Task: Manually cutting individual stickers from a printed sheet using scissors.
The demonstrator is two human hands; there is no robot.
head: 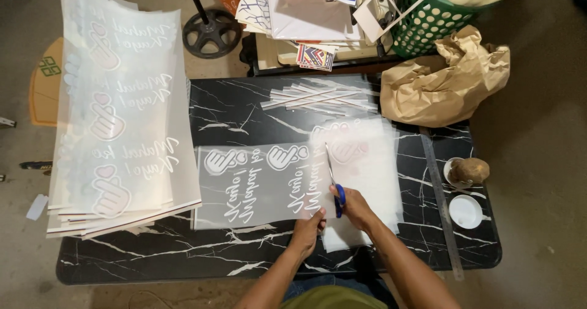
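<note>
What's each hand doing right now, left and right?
Left hand: fingers pressed down on the printed film sheet, pinning its near edge.
Right hand: shut on the blue-handled scissors, cutting the sheet.

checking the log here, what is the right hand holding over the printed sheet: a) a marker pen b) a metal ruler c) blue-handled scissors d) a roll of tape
c: the right hand grips blue-handled scissors, blades pointing away from the person over the translucent printed sheet, while the left hand presses the sheet's near edge on the black marble-patterned table.
</note>
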